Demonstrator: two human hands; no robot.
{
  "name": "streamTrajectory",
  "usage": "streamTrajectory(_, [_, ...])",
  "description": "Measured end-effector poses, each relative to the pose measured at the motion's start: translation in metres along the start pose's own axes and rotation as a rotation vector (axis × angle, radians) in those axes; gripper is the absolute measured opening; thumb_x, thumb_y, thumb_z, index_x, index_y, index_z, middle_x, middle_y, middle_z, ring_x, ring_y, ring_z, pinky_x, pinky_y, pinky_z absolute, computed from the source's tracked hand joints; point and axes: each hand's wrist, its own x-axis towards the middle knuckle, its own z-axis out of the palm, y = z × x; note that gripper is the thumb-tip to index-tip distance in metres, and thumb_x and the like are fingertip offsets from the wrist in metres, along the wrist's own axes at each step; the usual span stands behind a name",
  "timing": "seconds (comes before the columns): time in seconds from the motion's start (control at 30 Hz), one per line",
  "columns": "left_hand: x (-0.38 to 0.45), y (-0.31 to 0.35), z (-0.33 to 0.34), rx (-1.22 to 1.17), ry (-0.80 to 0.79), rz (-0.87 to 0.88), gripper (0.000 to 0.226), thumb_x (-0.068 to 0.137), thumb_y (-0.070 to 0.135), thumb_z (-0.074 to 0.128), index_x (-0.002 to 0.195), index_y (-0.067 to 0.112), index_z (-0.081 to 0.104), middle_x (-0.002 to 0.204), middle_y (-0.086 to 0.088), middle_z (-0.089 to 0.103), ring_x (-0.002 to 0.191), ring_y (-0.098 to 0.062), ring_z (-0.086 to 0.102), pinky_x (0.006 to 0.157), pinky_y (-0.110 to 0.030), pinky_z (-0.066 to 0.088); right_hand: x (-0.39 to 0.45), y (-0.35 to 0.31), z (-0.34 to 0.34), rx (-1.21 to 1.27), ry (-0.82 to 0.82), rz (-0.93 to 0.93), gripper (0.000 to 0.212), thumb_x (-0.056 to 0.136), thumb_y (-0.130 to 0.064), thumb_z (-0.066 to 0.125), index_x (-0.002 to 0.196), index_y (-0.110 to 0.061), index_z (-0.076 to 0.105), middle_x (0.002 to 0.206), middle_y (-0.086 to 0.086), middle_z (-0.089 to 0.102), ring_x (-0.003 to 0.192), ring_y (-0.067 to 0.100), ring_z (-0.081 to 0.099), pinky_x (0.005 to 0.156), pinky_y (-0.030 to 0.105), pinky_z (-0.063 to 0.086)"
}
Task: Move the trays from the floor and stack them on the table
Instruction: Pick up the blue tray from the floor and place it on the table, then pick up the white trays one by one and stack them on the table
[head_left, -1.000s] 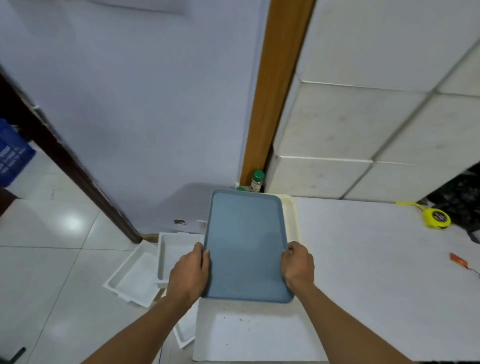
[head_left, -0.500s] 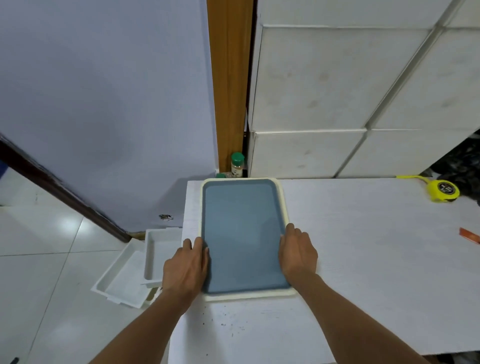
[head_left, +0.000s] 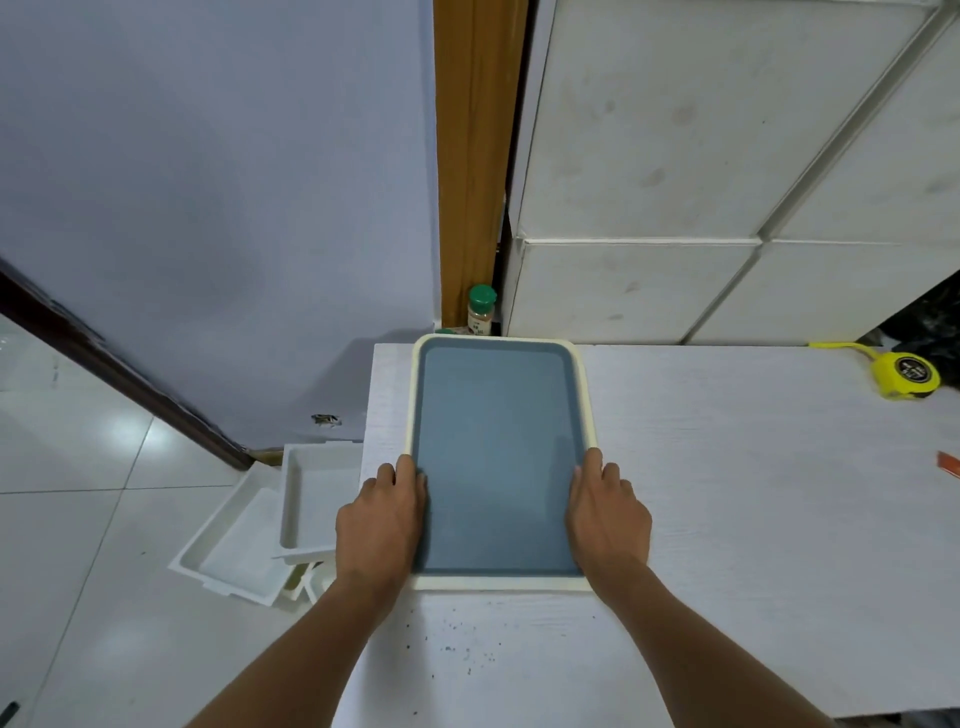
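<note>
the blue tray (head_left: 496, 457) lies nested in a cream tray (head_left: 501, 584) on the table (head_left: 753, 519), near its left edge, long side running near to far. the left hand (head_left: 382, 525) is curled over the tray's left rim, thumb on top. the right hand (head_left: 608, 517) does the same on the right rim. both are closed narrowly on the blue tray's sides at the near half. whether they bear weight or only rest there i cannot tell.

the trays look like thin moulded plastic: probably light, stiff enough not to sag, with smooth faces that could slide on each other. the raised rims on the long sides are the natural hold, one hand to each, as here. a hold at the middle of the sides would likely balance better than at one end.

on the floor (head_left: 78, 519), left of the table, more white trays (head_left: 311, 499) lie in a loose overlapping heap, one tilted over another. they look deeper, so a grip under the lip should serve.

room is fair. the stack sits close to the table's left edge and nearly reaches its far edge, where a green-capped bottle (head_left: 481, 310) stands just beyond. to the right the table is open as far as a yellow tape measure (head_left: 906, 374), well apart. the floor heap sits just beside the table's left side, so lifting from it calls for care not to knock the table edge.
</note>
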Motion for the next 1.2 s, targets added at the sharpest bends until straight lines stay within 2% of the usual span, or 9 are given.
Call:
streamTrajectory(0.13, [0.0,-0.001,0.009,-0.07,0.006,-0.032,0.021,0.102,0.031,0.03,0.096,0.016,0.043,0.079,-0.002,0.061,0.061,-0.025,0.062,0.049,-0.032,0.042,0.0,-0.001,0.014,0.004,0.077,-0.001,0.015,0.093,-0.019,0.055,0.096,-0.005,0.053,0.065,0.01,0.058,0.045,0.027,0.054,0.039,0.026,0.029])
streamTrajectory(0.27, [0.0,-0.004,0.007,-0.074,-0.005,-0.004,0.008,0.099,0.024,0.04,0.101,0.016,0.042,0.078,-0.001,0.061,0.06,-0.026,0.063,0.049,-0.031,0.04,0.001,0.001,0.015,0.019,0.068,0.0,0.025,0.101,-0.027,0.032,0.101,-0.006,0.046,0.074,0.008,0.057,0.052,0.023,0.049,0.042,0.028,0.031])
streamTrajectory(0.37, [-0.001,-0.01,0.006,-0.096,-0.017,0.032,0.01,0.1,0.025,0.038,0.104,0.017,0.042,0.082,-0.001,0.063,0.062,-0.025,0.064,0.055,-0.035,0.055,-0.001,-0.001,0.013,0.034,0.116,0.004,0.019,0.098,-0.021,0.042,0.089,-0.006,0.048,0.072,0.008,0.055,0.057,0.023,0.053,0.041,0.027,0.031])
streamTrajectory(0.5, [-0.004,-0.015,0.002,-0.109,0.023,0.073,0.019,0.1,0.031,0.036,0.1,0.015,0.047,0.079,-0.003,0.064,0.061,-0.026,0.065,0.054,-0.037,0.057,-0.004,-0.001,0.009,-0.011,0.187,0.017,0.016,0.093,-0.018,0.053,0.087,-0.003,0.051,0.08,0.016,0.054,0.067,0.027,0.054,0.041,0.031,0.039])
streamTrajectory(0.67, [-0.006,-0.017,0.0,-0.089,0.026,0.041,0.017,0.098,0.033,0.042,0.093,0.017,0.047,0.065,0.001,0.06,0.05,-0.021,0.061,0.044,-0.028,0.049,0.001,-0.028,-0.008,-0.071,0.25,0.073,0.03,0.093,-0.028,0.042,0.101,-0.001,0.053,0.097,0.02,0.057,0.086,0.035,0.054,0.076,0.046,0.044])
streamTrajectory(0.77, [-0.009,-0.014,0.0,-0.111,0.013,0.024,0.012,0.092,0.028,0.053,0.091,0.016,0.05,0.052,0.002,0.057,0.037,-0.02,0.055,0.037,-0.024,0.036,0.006,-0.068,-0.021,0.016,0.302,-0.032,0.025,0.093,-0.026,0.043,0.103,-0.006,0.055,0.102,0.017,0.057,0.091,0.034,0.053,0.085,0.047,0.042])
streamTrajectory(0.9, [-0.012,-0.027,-0.001,-0.163,0.066,-0.075,0.019,0.093,0.03,0.047,0.08,0.017,0.052,0.047,0.004,0.049,0.035,-0.017,0.045,0.04,-0.022,0.03,0.007,-0.137,-0.029,0.062,0.306,-0.153,0.024,0.094,-0.027,0.039,0.1,-0.011,0.057,0.099,0.01,0.058,0.091,0.028,0.053,0.087,0.043,0.039])
streamTrajectory(1.07, [-0.003,-0.117,0.004,-0.176,-0.021,-0.321,0.028,0.098,0.028,0.033,0.091,0.012,0.054,0.068,-0.005,0.057,0.057,-0.025,0.053,0.055,-0.03,0.032,-0.006,-0.232,-0.024,0.252,0.337,-0.299,0.021,0.093,-0.021,0.041,0.096,-0.013,0.06,0.092,0.007,0.059,0.085,0.026,0.053,0.083,0.04,0.034])
streamTrajectory(1.2, [-0.005,-0.219,0.044,-0.193,-0.159,-0.486,0.026,0.093,0.023,0.038,0.103,0.004,0.052,0.105,-0.018,0.056,0.097,-0.036,0.057,0.071,-0.041,0.045,-0.029,-0.313,0.002,0.384,0.248,-0.469,0.021,0.09,-0.021,0.041,0.096,-0.014,0.059,0.093,0.004,0.06,0.087,0.025,0.052,0.083,0.039,0.034])
